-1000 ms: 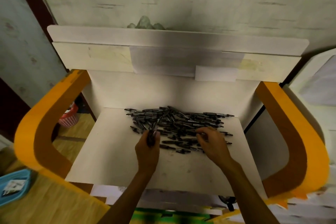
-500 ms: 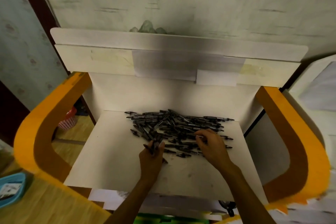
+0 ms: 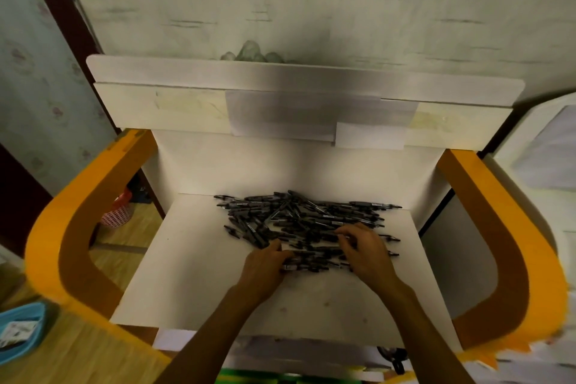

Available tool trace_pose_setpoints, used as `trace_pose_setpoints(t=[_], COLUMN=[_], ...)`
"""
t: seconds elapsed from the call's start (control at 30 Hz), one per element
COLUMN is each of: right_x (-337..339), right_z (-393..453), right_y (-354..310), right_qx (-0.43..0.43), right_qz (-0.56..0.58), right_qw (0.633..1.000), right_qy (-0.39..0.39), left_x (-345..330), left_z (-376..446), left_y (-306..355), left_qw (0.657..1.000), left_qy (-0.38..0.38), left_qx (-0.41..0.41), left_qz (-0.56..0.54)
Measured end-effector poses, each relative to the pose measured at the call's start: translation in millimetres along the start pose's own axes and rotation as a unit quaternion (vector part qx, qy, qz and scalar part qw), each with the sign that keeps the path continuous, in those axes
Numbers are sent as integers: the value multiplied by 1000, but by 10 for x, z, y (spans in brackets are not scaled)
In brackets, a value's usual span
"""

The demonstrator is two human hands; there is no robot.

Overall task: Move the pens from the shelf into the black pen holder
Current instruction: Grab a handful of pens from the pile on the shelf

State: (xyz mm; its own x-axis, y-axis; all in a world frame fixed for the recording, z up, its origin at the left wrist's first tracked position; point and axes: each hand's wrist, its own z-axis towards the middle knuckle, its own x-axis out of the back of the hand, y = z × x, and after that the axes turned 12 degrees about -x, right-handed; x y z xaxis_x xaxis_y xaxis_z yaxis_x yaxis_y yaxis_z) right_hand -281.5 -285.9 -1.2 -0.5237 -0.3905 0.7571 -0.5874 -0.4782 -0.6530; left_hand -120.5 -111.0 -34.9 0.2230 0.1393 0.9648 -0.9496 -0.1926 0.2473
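Lying in a loose black heap, the pens [image 3: 307, 220] cover the back half of the white shelf [image 3: 199, 274], spread from side to side and reaching close to its rear wall. Your left hand [image 3: 265, 268] sits at the near edge of the heap, its fingers curled down onto a few pens there; its grip looks closed round them, though the fingertips are hidden among the pens. Your right hand [image 3: 366, 254] is just beside it, palm down on the near right part of the heap, fingers bent and spread over several pens, pinching at them. You cannot see the black pen holder from this angle.

Orange curved side panels [image 3: 81, 221] frame the shelf on both sides. Beyond the left panel, a red mesh basket [image 3: 117, 212] stands on the wooden floor, and a blue tray [image 3: 21, 330] lies at the lower left.
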Motion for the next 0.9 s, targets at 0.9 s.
trace_pose_setpoints(t=[0.9], right_x=[-180], right_z=[130], right_y=[-286], right_qx=[41], right_qz=[-13], right_qw=[999], right_qy=[-9], left_x=[74], left_z=[-81], left_y=[-32], left_qw=[733], left_qy=[436], left_qx=[286], left_qz=[-438])
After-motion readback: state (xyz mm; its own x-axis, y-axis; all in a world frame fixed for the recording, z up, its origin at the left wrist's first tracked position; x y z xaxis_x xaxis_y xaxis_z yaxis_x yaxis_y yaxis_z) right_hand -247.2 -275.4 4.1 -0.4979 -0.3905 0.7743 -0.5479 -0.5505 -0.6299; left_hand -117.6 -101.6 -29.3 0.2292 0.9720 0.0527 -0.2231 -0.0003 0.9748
